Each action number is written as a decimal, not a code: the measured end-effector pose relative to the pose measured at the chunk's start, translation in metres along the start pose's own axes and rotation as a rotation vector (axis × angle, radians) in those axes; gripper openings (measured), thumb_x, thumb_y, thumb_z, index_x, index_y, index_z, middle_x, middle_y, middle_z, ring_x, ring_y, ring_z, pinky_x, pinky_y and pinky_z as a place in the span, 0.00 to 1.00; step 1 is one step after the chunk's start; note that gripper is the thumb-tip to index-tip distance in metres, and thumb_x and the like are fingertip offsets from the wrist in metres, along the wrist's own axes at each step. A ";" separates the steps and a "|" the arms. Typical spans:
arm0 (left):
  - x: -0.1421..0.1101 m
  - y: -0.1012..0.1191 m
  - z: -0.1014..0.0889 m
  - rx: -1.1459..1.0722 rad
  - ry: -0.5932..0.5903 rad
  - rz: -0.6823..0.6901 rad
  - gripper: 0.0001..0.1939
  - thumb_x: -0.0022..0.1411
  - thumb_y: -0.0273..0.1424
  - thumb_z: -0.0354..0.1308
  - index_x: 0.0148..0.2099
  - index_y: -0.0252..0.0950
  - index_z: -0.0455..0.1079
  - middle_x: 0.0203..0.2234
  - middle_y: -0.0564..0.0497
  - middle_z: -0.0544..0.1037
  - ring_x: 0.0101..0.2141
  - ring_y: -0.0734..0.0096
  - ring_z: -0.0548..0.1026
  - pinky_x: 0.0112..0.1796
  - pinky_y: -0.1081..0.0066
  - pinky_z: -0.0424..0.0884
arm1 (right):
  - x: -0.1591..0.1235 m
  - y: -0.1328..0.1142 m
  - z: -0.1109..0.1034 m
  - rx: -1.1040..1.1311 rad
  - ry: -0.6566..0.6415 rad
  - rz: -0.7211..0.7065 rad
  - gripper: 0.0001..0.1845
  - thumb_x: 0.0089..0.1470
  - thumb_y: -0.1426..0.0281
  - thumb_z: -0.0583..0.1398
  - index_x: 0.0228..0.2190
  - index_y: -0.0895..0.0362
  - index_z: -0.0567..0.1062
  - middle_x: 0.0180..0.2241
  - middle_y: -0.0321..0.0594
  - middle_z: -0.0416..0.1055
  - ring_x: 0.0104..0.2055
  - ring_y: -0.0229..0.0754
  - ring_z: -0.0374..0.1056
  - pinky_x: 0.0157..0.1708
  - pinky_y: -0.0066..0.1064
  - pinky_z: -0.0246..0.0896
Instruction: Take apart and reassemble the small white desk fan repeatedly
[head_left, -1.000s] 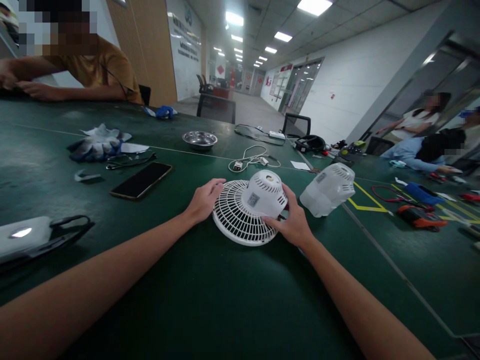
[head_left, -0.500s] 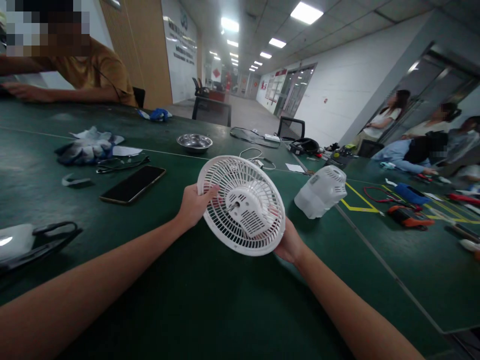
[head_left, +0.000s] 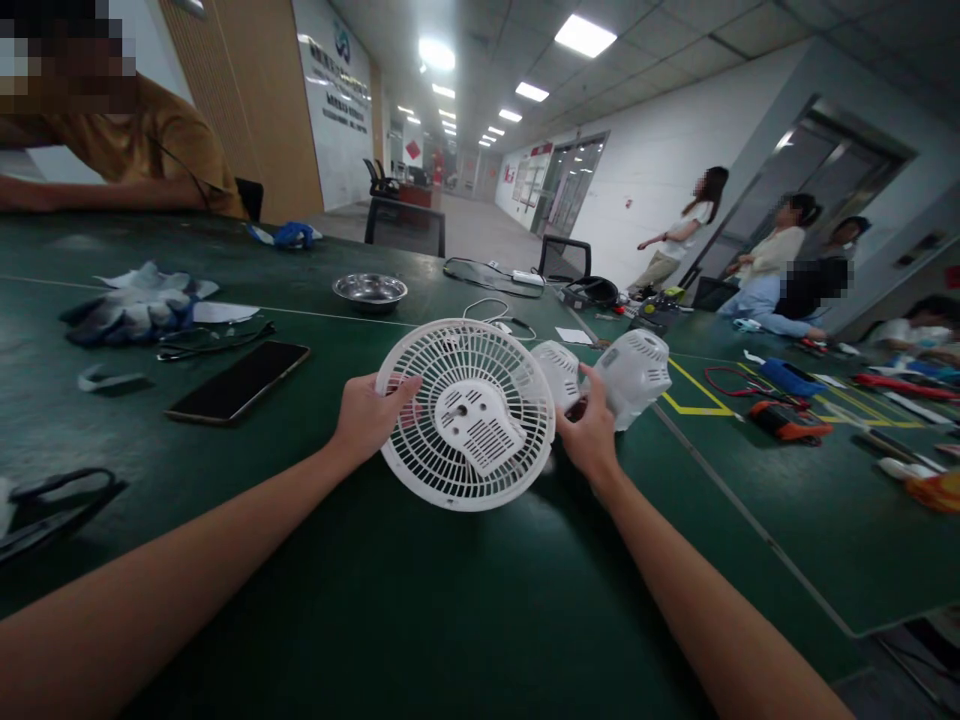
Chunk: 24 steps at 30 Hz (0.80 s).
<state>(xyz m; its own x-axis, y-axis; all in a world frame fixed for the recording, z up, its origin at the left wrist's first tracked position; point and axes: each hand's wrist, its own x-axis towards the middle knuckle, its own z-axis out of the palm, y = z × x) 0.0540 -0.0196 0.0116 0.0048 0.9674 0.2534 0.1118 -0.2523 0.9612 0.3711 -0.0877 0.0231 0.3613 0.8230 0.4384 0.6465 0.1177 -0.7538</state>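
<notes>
My left hand grips the left rim of a round white fan grille, thumb in front and fingers behind. The grille is raised over the green table and tilted, its vented centre plate facing me with a bare hole in it. Just right of the grille, my right hand is closed around a white vented motor housing, partly hidden behind the grille's edge. Something dark shows at the housing's lower end, too small to name. Behind that hand a second white vented plastic cover stands on the table.
A phone, gloves and a steel bowl lie to the left and back. A white cable is behind the grille. An orange multimeter lies right; people are beyond.
My right hand has left the grille's rim and moved right with the motor housing. The metal shaft no longer sticks through the centre hole. The grille has turned more toward me.
</notes>
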 end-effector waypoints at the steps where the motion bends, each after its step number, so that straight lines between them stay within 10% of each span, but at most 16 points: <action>1: 0.002 -0.003 -0.001 -0.009 0.007 -0.030 0.12 0.61 0.39 0.68 0.39 0.34 0.80 0.30 0.46 0.85 0.30 0.56 0.84 0.30 0.60 0.82 | 0.004 0.006 -0.006 -0.139 0.027 -0.044 0.44 0.48 0.56 0.69 0.62 0.53 0.64 0.38 0.41 0.76 0.38 0.54 0.73 0.49 0.52 0.68; 8: 0.012 -0.012 -0.008 -0.072 0.006 -0.132 0.13 0.62 0.39 0.68 0.41 0.33 0.78 0.32 0.44 0.85 0.31 0.56 0.84 0.32 0.58 0.82 | 0.013 0.019 -0.015 -0.526 -0.028 -0.027 0.24 0.51 0.54 0.65 0.43 0.54 0.68 0.39 0.46 0.71 0.41 0.55 0.69 0.46 0.50 0.67; 11: 0.013 -0.012 -0.008 -0.086 -0.006 -0.122 0.12 0.63 0.39 0.67 0.40 0.33 0.78 0.32 0.44 0.84 0.30 0.57 0.83 0.33 0.58 0.82 | 0.020 0.016 -0.030 -0.499 0.245 -0.220 0.17 0.53 0.57 0.63 0.39 0.54 0.68 0.45 0.50 0.70 0.52 0.57 0.66 0.56 0.52 0.61; 15: 0.013 -0.012 -0.008 -0.099 -0.022 -0.141 0.13 0.62 0.39 0.67 0.42 0.33 0.78 0.33 0.44 0.84 0.32 0.57 0.84 0.34 0.58 0.82 | 0.037 0.038 -0.056 -0.447 0.613 -0.183 0.37 0.44 0.60 0.68 0.53 0.58 0.66 0.58 0.59 0.64 0.64 0.63 0.58 0.65 0.56 0.52; 20: 0.012 -0.010 -0.009 -0.090 -0.011 -0.151 0.12 0.63 0.38 0.67 0.42 0.33 0.78 0.33 0.44 0.84 0.33 0.57 0.84 0.34 0.57 0.82 | 0.050 0.087 -0.054 -0.120 0.365 0.275 0.53 0.29 0.57 0.74 0.57 0.55 0.62 0.54 0.54 0.73 0.53 0.61 0.72 0.55 0.53 0.66; 24: 0.012 -0.012 -0.009 -0.096 -0.023 -0.135 0.11 0.64 0.38 0.66 0.42 0.34 0.78 0.33 0.44 0.84 0.31 0.58 0.83 0.33 0.58 0.82 | 0.054 0.084 -0.047 -0.106 0.504 0.268 0.48 0.29 0.53 0.75 0.51 0.56 0.67 0.51 0.55 0.76 0.51 0.61 0.74 0.54 0.52 0.68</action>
<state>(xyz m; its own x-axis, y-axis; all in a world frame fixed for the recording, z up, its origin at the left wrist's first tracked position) 0.0439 -0.0047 0.0040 0.0192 0.9926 0.1198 0.0175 -0.1201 0.9926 0.4764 -0.0593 0.0061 0.7804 0.4466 0.4375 0.5426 -0.1362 -0.8289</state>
